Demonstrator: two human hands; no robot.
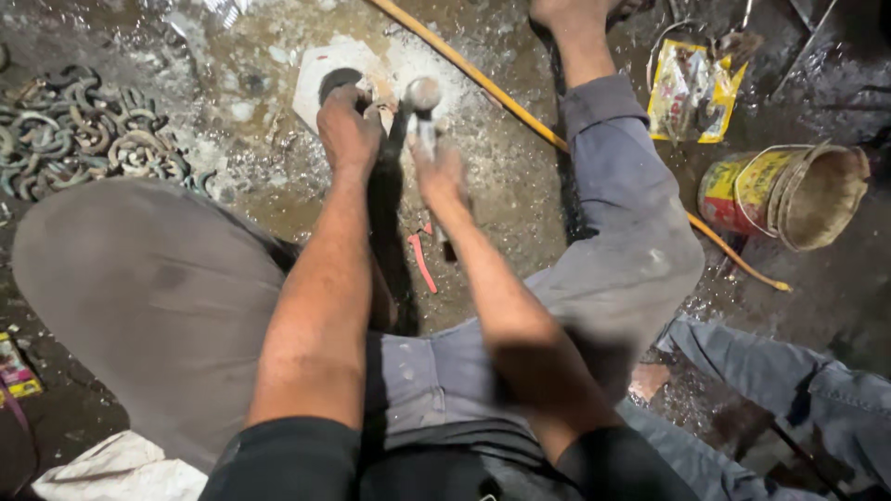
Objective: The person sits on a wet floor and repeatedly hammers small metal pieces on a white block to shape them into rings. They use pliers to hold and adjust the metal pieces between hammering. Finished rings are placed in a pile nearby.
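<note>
I sit on the ground with my knees apart. My left hand (348, 130) presses down on a dark curved metal piece (340, 82) that lies on a pale flat block (320, 70). My right hand (438, 172) is shut on the handle of a hammer, whose round metal head (422, 94) is raised just right of the left hand. A long dark bar (388, 232) runs from the block back between my legs.
A heap of dark curved metal rings (79, 130) lies at the left. A yellow rod (520, 107) crosses the ground diagonally. A tipped yellow-and-red tin bucket (789, 195) and a yellow packet (691, 88) are at the right. A red-handled tool (422, 260) lies between my legs.
</note>
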